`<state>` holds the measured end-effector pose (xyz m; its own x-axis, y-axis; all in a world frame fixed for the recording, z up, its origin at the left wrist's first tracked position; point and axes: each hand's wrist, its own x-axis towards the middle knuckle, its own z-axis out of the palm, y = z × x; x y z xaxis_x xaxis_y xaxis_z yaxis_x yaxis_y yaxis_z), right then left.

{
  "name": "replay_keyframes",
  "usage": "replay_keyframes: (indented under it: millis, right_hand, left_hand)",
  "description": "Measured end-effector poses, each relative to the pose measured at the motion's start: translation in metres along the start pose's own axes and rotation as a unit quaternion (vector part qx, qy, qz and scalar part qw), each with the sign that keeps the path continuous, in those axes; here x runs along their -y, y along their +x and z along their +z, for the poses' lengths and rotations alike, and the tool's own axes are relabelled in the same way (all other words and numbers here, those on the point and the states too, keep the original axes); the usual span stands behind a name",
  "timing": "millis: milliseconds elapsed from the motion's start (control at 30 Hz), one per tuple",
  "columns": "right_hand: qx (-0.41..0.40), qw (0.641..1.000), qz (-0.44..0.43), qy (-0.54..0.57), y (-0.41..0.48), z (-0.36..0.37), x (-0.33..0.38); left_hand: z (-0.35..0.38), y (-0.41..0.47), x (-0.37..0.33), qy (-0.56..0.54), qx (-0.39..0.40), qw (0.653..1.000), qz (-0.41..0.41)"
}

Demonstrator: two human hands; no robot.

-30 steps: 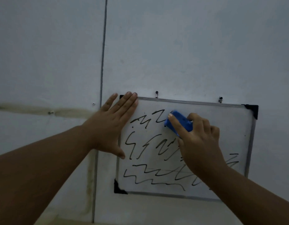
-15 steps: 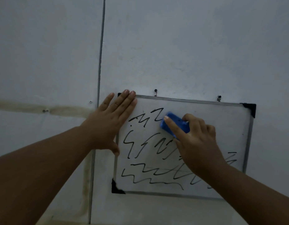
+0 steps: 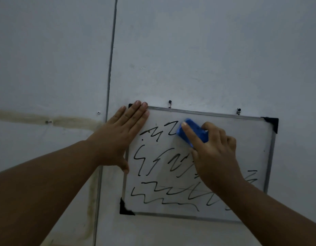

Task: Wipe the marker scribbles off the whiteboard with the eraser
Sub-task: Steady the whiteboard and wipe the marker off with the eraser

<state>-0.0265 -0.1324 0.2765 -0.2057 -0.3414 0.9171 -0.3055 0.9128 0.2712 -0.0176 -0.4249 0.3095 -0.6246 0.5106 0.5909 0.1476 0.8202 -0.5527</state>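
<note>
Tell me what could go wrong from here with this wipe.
1. The whiteboard seems to hang, tilted, from two small wall hooks. A hard sideways stroke may swing or unhook it if the left hand, pressing flat on its top-left corner, lets up.
2. The right hand gripping the eraser lies over the middle scribbles, so the wrist may smear ink.
</note>
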Motion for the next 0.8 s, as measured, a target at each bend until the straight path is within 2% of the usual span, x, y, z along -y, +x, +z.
replay_keyframes:
  millis: [67, 233, 400, 467, 633, 700, 800]
  right_hand:
    - [-0.006, 1.0, 0.023, 0.016, 0.004, 0.002, 0.014]
    - [0.043, 0.998, -0.045, 0.031, -0.023, 0.01, 0.036]
    - [-0.008, 0.999, 0.037, 0.036, -0.002, 0.005, 0.018]
    - [0.0, 0.999, 0.039, 0.031, 0.005, 0.005, 0.023]
    - [0.052, 0.996, -0.078, -0.008, -0.006, 0.003, 0.022]
    - [0.027, 0.998, -0.06, -0.006, 0.001, 0.001, 0.011]
    - [0.001, 1.0, 0.011, 0.016, 0.008, 0.001, 0.018]
  left_hand:
    - [0.0, 0.0, 0.001, 0.0, 0.002, 1.0, 0.001]
    - [0.0, -0.001, 0.0, 0.012, 0.001, 1.0, -0.009]
    - [0.001, 0.0, 0.0, 0.009, -0.002, 1.0, -0.013]
    - [0.001, 0.0, 0.0, 0.007, -0.001, 1.0, -0.013]
    - [0.0, 0.0, -0.003, 0.014, 0.001, 1.0, -0.023]
    - [0.001, 0.0, -0.003, 0.014, -0.002, 1.0, -0.025]
    - [0.001, 0.001, -0.003, 0.01, -0.001, 1.0, -0.022]
